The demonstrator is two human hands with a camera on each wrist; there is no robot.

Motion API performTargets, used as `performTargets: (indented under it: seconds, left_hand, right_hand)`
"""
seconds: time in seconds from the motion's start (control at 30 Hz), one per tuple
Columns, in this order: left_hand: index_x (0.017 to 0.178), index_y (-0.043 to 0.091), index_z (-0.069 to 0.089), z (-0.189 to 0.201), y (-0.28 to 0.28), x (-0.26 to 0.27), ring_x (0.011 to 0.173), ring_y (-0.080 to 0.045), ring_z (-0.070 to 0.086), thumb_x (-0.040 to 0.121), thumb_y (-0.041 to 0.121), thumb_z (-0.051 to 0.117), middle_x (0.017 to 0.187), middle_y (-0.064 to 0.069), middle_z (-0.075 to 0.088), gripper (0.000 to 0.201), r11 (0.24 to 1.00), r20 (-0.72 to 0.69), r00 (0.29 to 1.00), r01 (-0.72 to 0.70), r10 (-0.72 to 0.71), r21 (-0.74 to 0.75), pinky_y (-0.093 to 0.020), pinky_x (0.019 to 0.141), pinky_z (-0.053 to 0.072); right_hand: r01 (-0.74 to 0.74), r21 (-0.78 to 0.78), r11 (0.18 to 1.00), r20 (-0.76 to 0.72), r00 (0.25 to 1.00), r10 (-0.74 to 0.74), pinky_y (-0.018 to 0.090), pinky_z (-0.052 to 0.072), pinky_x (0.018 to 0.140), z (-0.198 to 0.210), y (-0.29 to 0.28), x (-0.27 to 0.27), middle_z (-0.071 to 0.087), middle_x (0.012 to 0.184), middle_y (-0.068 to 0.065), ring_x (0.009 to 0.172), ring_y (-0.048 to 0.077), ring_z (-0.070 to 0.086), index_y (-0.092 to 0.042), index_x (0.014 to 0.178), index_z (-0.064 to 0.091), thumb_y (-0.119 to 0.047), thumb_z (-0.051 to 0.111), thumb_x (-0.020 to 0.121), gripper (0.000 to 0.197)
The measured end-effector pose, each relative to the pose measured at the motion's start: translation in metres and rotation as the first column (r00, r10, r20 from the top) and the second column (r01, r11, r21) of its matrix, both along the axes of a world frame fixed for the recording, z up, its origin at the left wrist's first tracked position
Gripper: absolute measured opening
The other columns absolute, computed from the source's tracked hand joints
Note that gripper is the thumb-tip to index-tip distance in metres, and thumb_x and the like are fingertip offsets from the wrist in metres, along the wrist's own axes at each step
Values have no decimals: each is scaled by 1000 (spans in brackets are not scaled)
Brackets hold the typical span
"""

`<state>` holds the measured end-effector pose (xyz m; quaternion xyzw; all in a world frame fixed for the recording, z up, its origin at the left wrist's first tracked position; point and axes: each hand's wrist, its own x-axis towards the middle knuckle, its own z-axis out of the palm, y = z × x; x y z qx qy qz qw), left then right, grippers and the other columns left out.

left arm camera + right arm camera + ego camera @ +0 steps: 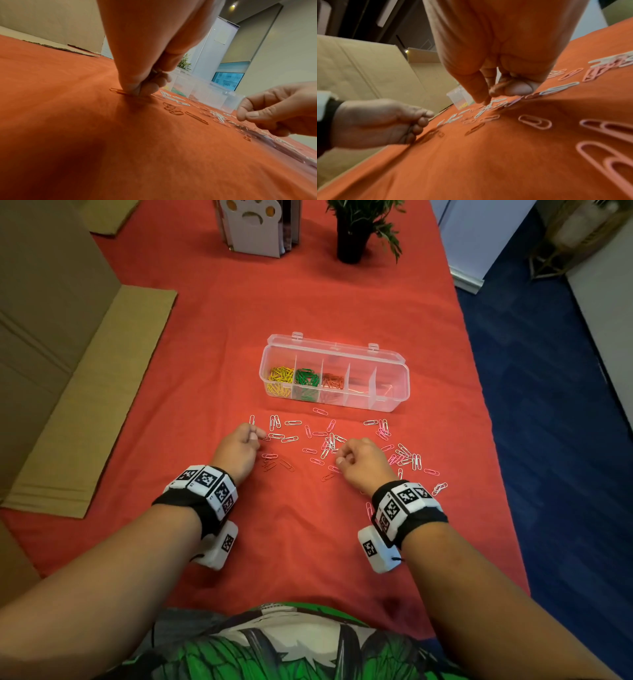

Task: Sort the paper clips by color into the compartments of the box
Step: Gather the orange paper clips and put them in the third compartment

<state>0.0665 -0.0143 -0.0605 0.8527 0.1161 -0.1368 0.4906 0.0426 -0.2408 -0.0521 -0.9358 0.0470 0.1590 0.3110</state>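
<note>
A clear box [394, 402] with its lid open stands mid-table on the red cloth. Its left three compartments hold yellow clips [281, 378], green clips [306, 381] and red clips [331, 381]. White, pink and red loose clips [329, 440] lie scattered in front of it. My left hand [255, 436] has curled fingers, and its thumb and fingertip pinch a red clip [118, 92] against the cloth. My right hand [340, 458] is curled over the middle of the scatter, thumb against forefinger, with something reddish tucked in its fingers [498, 86].
Flattened cardboard [85, 392] lies along the left side of the table. A paw-shaped holder [257, 231] and a black plant pot [349, 241] stand at the far end. The table's right edge drops to blue floor [548, 405].
</note>
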Motion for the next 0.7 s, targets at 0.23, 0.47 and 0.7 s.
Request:
performTargets:
  seconds: [0.23,0.47,0.7]
  left_hand:
    - [95,18,69,-2,-4,-11,77,-13,45,78,22,69,83,1,43,18,899,88,957,224,-275,376,-21,73,34]
    - [85,9,66,3,-3,-4,76,-20,48,82,15,63,86,-7,47,8,918,151,973,107,-176,381,-31,77,41]
    - [88,11,69,12,5,-2,83,-29,58,75,9,65,87,-10,50,14,900,163,981,26,-107,435,-25,78,40]
  right_hand:
    - [-131,-135,982,-7,991,132,30,43,81,-10,4,-14,52,98,12,91,29,55,-9,87,59,-8,55,82,7]
    - [-189,-339,922,-146,978,147,35,46,93,5,-17,-12,56,107,17,103,32,56,-1,98,63,-9,47,87,21]
    - [-168,-347,923,60,978,200,38,46,87,4,-3,-1,49,104,14,101,33,50,-3,98,59,-10,56,83,17]
